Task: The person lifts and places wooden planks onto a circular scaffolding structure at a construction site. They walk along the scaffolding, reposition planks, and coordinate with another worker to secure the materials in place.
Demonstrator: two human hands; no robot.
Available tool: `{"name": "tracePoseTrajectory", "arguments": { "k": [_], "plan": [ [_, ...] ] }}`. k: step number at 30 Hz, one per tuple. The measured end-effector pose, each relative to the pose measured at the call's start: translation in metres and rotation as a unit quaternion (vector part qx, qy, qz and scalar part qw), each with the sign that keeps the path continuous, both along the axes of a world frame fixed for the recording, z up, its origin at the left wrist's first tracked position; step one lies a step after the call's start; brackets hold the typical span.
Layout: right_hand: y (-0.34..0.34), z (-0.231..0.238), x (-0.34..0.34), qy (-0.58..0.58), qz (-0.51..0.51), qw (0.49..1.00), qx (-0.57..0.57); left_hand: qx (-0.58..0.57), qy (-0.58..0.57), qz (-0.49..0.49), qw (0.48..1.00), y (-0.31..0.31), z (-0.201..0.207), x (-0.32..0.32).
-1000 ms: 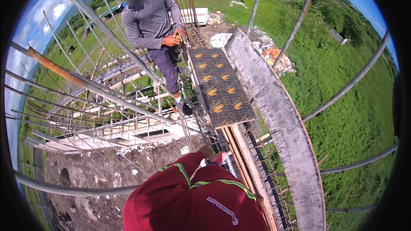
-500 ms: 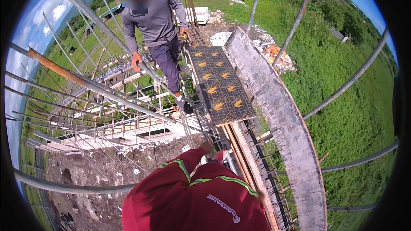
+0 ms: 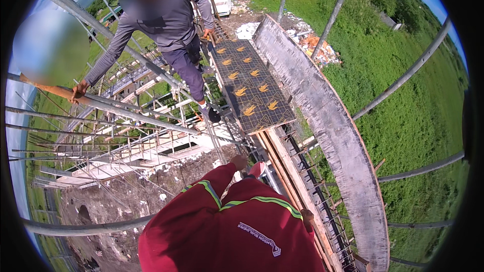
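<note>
Past the cuff of my red sleeve, my left hand (image 3: 239,162) hangs beside my body, next to a shoe tip (image 3: 257,170). Its fingers are too small and blurred to read. My right hand (image 3: 307,217) shows only partly at the right side of my shirt, close to the long timber boards (image 3: 285,174); its fingers are hidden. Ahead lies a dark plywood panel (image 3: 254,88) with yellow bird-like marks, resting over the boards. A co-worker in a grey shirt (image 3: 169,25) stands left of the panel, one hand (image 3: 78,92) on a rusty pipe, the other (image 3: 208,32) at the panel's far end.
A weathered curved board (image 3: 333,136) runs along the right. Steel bars (image 3: 322,196) lie beside the timber. Scaffold pipes cross both sides, one grey pipe (image 3: 91,228) at lower left. Rubble ground (image 3: 126,196) lies far below on the left, and grass (image 3: 403,106) on the right.
The co-worker has leaned forward and moved one hand from beside the nearer slanting pipe out to the rusty pipe at left. My view has shifted slightly; my hands stay low by my body.
</note>
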State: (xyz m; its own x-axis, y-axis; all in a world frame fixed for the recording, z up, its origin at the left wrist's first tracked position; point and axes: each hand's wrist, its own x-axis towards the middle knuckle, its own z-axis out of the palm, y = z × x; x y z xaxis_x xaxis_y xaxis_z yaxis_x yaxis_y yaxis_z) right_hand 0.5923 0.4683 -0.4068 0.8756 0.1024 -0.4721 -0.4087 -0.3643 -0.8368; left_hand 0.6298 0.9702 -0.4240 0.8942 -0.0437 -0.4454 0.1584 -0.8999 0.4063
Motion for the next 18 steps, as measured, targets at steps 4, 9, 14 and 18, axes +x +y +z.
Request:
{"name": "tracePoseTrajectory", "arguments": {
  "k": [4,9,14,18],
  "plan": [
    [0.013,0.03,-0.002,0.032,-0.032,0.999,0.004,-0.236,0.15,0.264,0.923,-0.006,0.006,-0.006],
    [0.015,0.03,-0.015,0.066,-0.056,0.994,-0.073,-0.053,0.03,-0.253,0.966,-0.005,-0.003,-0.015],
    [0.006,0.006,-0.028,0.139,-0.073,0.985,-0.079,-0.36,0.109,0.008,0.926,0.006,0.008,-0.022],
    [0.006,0.007,-0.038,0.061,-0.026,0.991,-0.113,-0.308,0.236,0.299,0.872,-0.001,0.028,-0.019]
  ]
}}
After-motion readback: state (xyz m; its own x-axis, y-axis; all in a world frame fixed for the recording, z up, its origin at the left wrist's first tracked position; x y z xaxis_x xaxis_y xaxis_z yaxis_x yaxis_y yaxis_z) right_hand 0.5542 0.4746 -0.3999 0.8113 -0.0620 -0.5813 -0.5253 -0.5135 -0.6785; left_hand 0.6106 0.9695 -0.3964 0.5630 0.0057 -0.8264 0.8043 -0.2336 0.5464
